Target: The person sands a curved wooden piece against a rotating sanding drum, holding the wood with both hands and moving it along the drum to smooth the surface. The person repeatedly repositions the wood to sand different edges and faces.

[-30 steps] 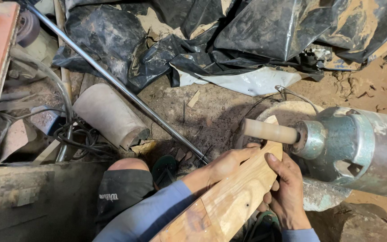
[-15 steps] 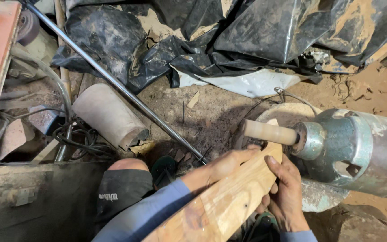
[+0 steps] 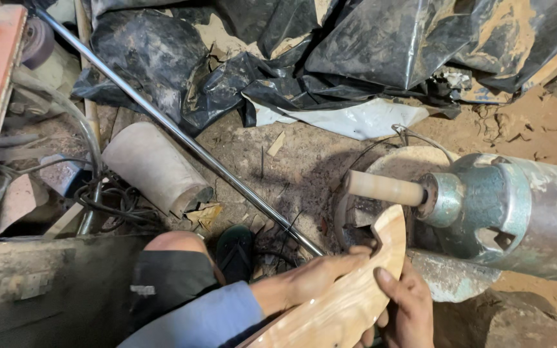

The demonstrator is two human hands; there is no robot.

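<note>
Head view shows left hand (image 3: 314,280) and right hand (image 3: 407,303) both clamped on curved wooden piece (image 3: 356,290); its far tip sits just below sanding spindle (image 3: 385,189).

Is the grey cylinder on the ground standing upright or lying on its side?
Lying on its side. The grey cylinder rests lengthwise on the dirt floor, its open end facing lower right, beside the long metal rod.

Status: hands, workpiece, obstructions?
Left hand and right hand both gripping curved wooden piece. Its notched tip just below sanding spindle. Nothing between.
</note>
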